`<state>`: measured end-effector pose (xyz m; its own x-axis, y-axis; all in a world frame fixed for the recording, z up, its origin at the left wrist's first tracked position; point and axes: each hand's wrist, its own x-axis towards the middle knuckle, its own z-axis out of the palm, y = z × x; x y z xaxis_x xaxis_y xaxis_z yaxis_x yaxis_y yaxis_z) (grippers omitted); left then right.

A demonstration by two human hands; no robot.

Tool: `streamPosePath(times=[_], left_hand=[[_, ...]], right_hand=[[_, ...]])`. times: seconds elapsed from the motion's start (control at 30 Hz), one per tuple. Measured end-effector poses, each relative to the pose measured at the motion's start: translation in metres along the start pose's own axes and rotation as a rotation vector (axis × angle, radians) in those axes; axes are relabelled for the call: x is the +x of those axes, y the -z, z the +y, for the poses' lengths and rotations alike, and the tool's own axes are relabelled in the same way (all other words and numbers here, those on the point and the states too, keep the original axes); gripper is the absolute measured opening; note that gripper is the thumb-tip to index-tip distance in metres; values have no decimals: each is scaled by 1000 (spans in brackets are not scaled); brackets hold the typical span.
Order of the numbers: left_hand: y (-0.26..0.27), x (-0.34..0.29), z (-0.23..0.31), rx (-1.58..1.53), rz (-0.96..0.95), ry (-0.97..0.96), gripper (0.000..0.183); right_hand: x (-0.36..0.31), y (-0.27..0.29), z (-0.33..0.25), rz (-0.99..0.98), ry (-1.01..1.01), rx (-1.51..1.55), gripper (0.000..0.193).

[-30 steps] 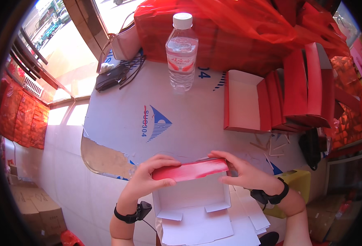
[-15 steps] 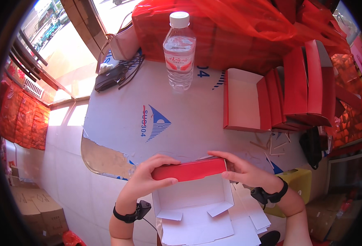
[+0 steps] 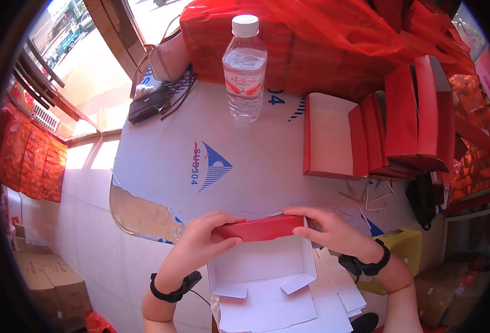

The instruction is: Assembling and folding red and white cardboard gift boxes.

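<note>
Between my hands is a part-folded cardboard box point(image 3: 261, 260), red outside and white inside, at the table's near edge. Its red wall point(image 3: 261, 229) stands at the far side, while the white flaps spread toward me. My left hand point(image 3: 209, 233) grips the left end of that wall, thumb on the near face and fingers behind. At the right end my right hand point(image 3: 322, 227) pinches the wall the same way. Beneath the box lie flat white card sheets point(image 3: 333, 294). Each wrist wears a black strap.
A water bottle point(image 3: 245, 72) stands on the film-covered table point(image 3: 161, 150). Folded red boxes point(image 3: 333, 139) are stacked at the right, near thin sticks point(image 3: 375, 197). Red plastic wrapping point(image 3: 322, 33) covers the back. A handbag point(image 3: 170, 58) and black pouch point(image 3: 150, 105) lie far left.
The box's red wall has tilted slightly, showing a narrower red face. My right thumb has slid a little inward along it, and both hands keep their hold.
</note>
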<state>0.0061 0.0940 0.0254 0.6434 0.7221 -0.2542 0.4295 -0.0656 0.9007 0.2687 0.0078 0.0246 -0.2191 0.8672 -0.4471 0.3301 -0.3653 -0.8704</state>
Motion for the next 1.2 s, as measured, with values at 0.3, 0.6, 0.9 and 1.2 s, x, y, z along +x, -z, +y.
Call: streamPosePath(times=[0.3,0.6,0.9,1.2], left_hand=[[-14,17,6,856,-16,-227,13],[-18,21,-9,1040,-14,-470,11],[-26,18,-14,1098,64,-492,11],[-11,4,12,730,-25,-367,27]], right_hand=[[28,-14,-8,298,588,-1304,9],[27,-24,-16,305,542,-1414,8],[37,-27,-22,205,588,-1432,9],[30,-25,-18,161,560,-909,26]])
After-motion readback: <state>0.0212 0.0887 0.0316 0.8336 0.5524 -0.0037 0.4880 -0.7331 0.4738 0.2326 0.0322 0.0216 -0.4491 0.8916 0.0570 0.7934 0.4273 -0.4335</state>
